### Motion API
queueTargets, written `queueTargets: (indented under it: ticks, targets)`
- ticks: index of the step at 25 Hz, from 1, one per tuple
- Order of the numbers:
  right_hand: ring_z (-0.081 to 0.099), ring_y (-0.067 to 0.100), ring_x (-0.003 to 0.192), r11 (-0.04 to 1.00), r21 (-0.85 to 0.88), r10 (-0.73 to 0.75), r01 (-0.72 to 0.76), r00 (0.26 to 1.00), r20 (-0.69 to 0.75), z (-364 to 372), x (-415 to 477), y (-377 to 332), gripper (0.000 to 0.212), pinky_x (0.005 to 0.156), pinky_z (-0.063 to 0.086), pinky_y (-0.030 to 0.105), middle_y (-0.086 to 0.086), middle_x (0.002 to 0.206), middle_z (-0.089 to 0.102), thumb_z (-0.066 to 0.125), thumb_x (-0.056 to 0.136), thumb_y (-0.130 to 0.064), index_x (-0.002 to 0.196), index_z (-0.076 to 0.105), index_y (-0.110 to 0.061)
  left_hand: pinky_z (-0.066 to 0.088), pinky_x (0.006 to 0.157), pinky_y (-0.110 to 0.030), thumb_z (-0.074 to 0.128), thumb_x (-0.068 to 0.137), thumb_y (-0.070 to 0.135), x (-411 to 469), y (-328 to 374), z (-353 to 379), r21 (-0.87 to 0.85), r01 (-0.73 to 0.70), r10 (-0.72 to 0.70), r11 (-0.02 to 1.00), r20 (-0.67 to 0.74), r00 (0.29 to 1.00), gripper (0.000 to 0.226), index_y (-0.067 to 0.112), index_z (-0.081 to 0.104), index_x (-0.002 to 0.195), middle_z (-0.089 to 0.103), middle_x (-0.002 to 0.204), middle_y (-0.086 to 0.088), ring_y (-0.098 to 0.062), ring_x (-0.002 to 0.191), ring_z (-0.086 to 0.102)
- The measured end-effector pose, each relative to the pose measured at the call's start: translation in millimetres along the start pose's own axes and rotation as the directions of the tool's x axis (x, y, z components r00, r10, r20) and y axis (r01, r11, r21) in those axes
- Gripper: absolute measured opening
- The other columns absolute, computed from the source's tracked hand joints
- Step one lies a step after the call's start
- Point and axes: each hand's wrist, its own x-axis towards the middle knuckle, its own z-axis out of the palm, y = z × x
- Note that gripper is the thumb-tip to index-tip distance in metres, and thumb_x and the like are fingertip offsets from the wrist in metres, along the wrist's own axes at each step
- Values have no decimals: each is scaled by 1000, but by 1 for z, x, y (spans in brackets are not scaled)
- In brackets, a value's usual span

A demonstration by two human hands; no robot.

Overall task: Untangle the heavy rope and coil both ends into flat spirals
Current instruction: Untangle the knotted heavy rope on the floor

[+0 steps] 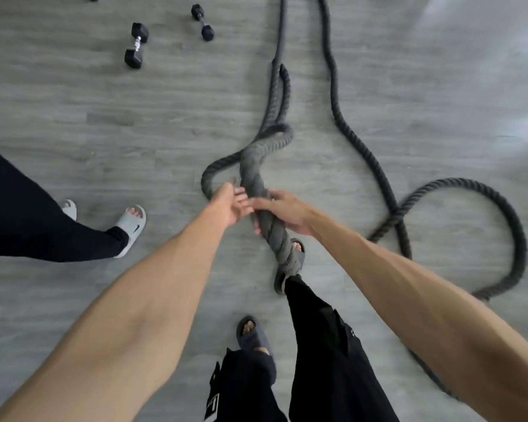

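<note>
A thick dark twisted rope [253,166] lies in loops on the grey floor. One stretch of it is lifted off the floor in front of me and hangs down past my right foot. My right hand [282,213] grips this raised stretch, fingers curled round it. Beside it on the left, my left hand [233,205] has its palm and straight fingers against the rope. Two strands run to the top of the view. A large loop [482,193] of the rope crosses itself on the floor at the right.
Two black hex dumbbells [137,45] [202,22] lie on the floor at the upper left. Another person's legs in dark trousers and grey slides [128,225] stand at the left. My own feet in dark slides [252,333] are below my hands.
</note>
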Motion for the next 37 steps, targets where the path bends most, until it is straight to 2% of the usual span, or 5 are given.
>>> queueTargets:
  ticks: [8, 17, 28, 33, 37]
  targets:
    - [63, 21, 101, 800, -553, 347, -233, 931, 110, 104, -155, 161, 34, 89, 52, 36, -2, 102, 68, 70, 79, -27, 112, 66, -18, 53, 45, -24, 60, 93, 47, -128, -132, -63, 150, 284, -299, 947, 89, 950, 42, 6, 57, 84, 61, 58, -12, -19, 44, 59]
    - [71, 37, 94, 630, 746, 557, -217, 795, -240, 129, -196, 256, 49, 61, 58, 43, 28, 116, 60, 39, 106, -44, 122, 39, 2, 50, 96, -37, 69, 87, 4, -256, -309, -153, 809, 232, -636, 539, 211, 742, 48, 14, 57, 131, 66, 123, -15, -28, 114, 64]
    - [63, 26, 105, 906, -423, -48, 4, 995, -92, 377, -242, 310, 46, 74, 34, 21, 9, 120, 66, 62, 99, -26, 139, 51, -7, 55, 81, -45, 54, 96, 34, -304, -317, -301, -25, 30, -35, 999, -243, 970, 26, 8, 59, 101, 66, 85, -19, -31, 74, 67]
    - [62, 23, 102, 845, -524, 110, -105, 994, -22, 438, -216, 355, 35, 82, 42, 30, 8, 105, 68, 51, 103, -30, 114, 68, -2, 54, 55, -31, 68, 91, 17, -305, -334, -408, 126, 81, -5, 989, -510, 860, 14, 7, 58, 87, 67, 57, -9, -18, 47, 63]
    - [63, 28, 110, 749, -622, 174, -226, 974, -145, 456, -196, 370, 30, 83, 43, 26, 13, 116, 70, 49, 100, -20, 114, 70, -5, 53, 94, -41, 58, 90, 3, -306, -322, -503, 497, 241, 267, 833, -744, 612, 34, -4, 62, 123, 64, 126, -21, -32, 112, 65]
